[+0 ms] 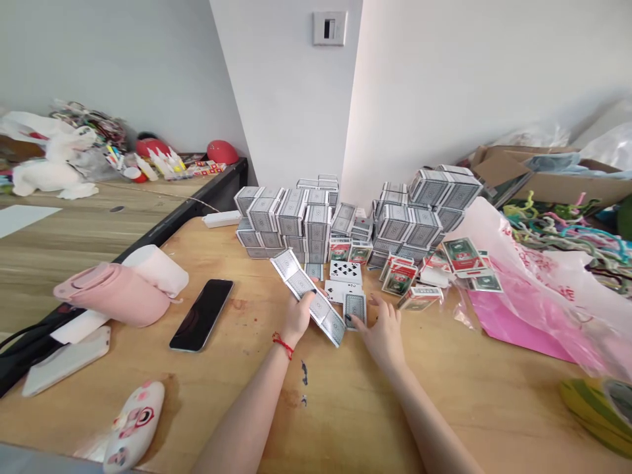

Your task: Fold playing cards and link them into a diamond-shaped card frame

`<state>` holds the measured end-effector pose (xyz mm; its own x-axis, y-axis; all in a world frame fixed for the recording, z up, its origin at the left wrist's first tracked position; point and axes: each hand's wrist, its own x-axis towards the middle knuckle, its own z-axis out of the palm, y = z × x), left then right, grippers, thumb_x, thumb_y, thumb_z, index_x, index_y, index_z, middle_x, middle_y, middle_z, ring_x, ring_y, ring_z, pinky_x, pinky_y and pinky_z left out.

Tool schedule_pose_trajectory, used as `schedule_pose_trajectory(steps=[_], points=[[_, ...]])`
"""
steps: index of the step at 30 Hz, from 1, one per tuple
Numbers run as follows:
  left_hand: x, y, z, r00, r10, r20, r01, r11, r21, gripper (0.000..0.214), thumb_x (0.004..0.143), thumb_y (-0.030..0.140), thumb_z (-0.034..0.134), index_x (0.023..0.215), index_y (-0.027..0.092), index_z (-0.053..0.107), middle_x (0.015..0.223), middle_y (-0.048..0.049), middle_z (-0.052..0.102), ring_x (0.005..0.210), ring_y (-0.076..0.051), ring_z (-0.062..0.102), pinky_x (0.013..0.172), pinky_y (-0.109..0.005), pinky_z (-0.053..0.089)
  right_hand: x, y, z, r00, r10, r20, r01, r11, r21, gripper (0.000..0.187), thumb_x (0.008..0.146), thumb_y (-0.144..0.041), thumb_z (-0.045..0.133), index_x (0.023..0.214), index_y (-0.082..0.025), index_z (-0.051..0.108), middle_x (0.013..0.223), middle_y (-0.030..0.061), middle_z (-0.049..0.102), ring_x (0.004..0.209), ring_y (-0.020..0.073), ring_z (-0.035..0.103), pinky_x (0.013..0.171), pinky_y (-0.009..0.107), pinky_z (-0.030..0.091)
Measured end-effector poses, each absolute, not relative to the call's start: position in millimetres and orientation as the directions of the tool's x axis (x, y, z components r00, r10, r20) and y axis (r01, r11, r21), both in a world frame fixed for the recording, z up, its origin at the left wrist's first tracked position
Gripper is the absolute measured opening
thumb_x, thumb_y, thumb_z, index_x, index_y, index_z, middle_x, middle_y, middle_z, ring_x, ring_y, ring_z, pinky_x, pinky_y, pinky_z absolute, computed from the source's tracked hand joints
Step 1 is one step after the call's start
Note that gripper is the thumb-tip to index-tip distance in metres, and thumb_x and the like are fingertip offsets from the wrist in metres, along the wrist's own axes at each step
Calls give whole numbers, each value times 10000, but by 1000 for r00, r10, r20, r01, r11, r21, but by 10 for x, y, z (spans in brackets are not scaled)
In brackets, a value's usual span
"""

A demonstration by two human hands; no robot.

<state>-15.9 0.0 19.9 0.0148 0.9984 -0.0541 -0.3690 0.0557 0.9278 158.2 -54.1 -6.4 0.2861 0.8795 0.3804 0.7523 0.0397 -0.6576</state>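
Observation:
My left hand (297, 317) is closed on a long strip of playing cards (322, 312), joined end to end with their grey patterned backs up. The strip slants from upper left to lower right above the table. My right hand (384, 332) has its fingers spread, and its thumb touches the edge of a face-down playing card (354, 308) on the wood. Behind these lie face-up cards, among them an eight of spades (345, 271) and a two of spades (336, 291), the latter partly covered.
Stacked card blocks stand at the back left (291, 220) and back right (419, 217). Red and green card boxes (399, 276) lie right of centre, near pink plastic wrapping (513, 322). A phone (201, 316), a pink roll (113, 293) and a white case (134, 424) are leftward; a tape roll (600, 408) is at right.

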Motion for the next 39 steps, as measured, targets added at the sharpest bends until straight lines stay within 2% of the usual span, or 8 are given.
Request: schedule_pose_trajectory(steps=[3, 7, 12, 17, 22, 27, 30, 39], points=[[-189, 38, 186, -43, 999, -32, -334, 16, 943, 212, 660, 152, 544, 861, 185, 602, 706, -43, 663, 665, -202, 593, 630, -294, 444, 1637, -505, -119, 276, 908, 315, 742, 7, -670, 538, 647, -414, 651, 1096, -160, 497, 850, 96, 594, 888, 297, 492, 761, 430, 390], [-201, 69, 153, -64, 998, -24, -340, 1, 941, 225, 653, 150, 555, 869, 189, 606, 706, -34, 658, 697, -203, 596, 649, -292, 444, 1656, -497, -95, 308, 941, 142, 569, -62, -820, 298, 680, -365, 601, 914, -183, 568, 701, 43, 601, 646, 217, 540, 602, 339, 419], [-225, 131, 83, -193, 973, -125, -449, 26, 893, 297, 646, 167, 575, 942, 180, 590, 711, -30, 661, 721, -194, 608, 647, -287, 448, 1638, -467, -15, 280, 952, -124, 61, -146, -987, 190, 676, -360, 606, 676, -178, 550, 494, 5, 560, 465, 165, 518, 485, 291, 410], [-228, 170, 122, -219, 942, -254, -586, 81, 806, 421, 631, 169, 601, 1049, 184, 547, 757, -38, 671, 714, -182, 625, 622, -281, 461, 1586, -459, 49, 137, 954, -268, -458, -179, -871, 262, 586, -357, 710, 658, -149, 567, 568, 34, 620, 467, 146, 566, 447, 256, 440], [-224, 177, 182, -218, 927, -304, -614, 111, 781, 437, 634, 145, 598, 1067, 155, 544, 761, -49, 678, 707, -172, 634, 634, -273, 472, 1607, -493, 11, 147, 945, -292, -365, -222, -904, 456, 663, -412, 662, 375, -171, 403, 269, -62, 335, 230, 32, 258, 262, 184, 146], [-237, 195, 171, -195, 918, -345, -643, 146, 752, 438, 644, 129, 587, 1079, 155, 542, 739, -45, 679, 686, -166, 638, 610, -260, 477, 1582, -477, -2, 117, 960, -255, -434, -181, -882, 292, 599, -383, 730, 595, -131, 584, 513, 13, 584, 381, 80, 478, 365, 197, 349], [-253, 207, 154, -164, 914, -371, -661, 178, 729, 415, 648, 126, 581, 1061, 155, 554, 722, -42, 677, 659, -162, 639, 570, -246, 473, 1543, -475, 33, 66, 973, -222, -486, -163, -859, 307, 584, -309, 760, 781, -140, 596, 650, 19, 621, 531, 111, 560, 511, 225, 435], [-253, 220, 139, -150, 913, -379, -670, 188, 718, 398, 640, 120, 580, 1036, 149, 552, 729, -44, 679, 682, -167, 647, 552, -222, 457, 1495, -544, 76, 1, 986, -164, -578, -133, -805, 277, 673, -327, 692, 800, -198, 483, 668, -9, 561, 505, 88, 459, 461, 205, 349]])
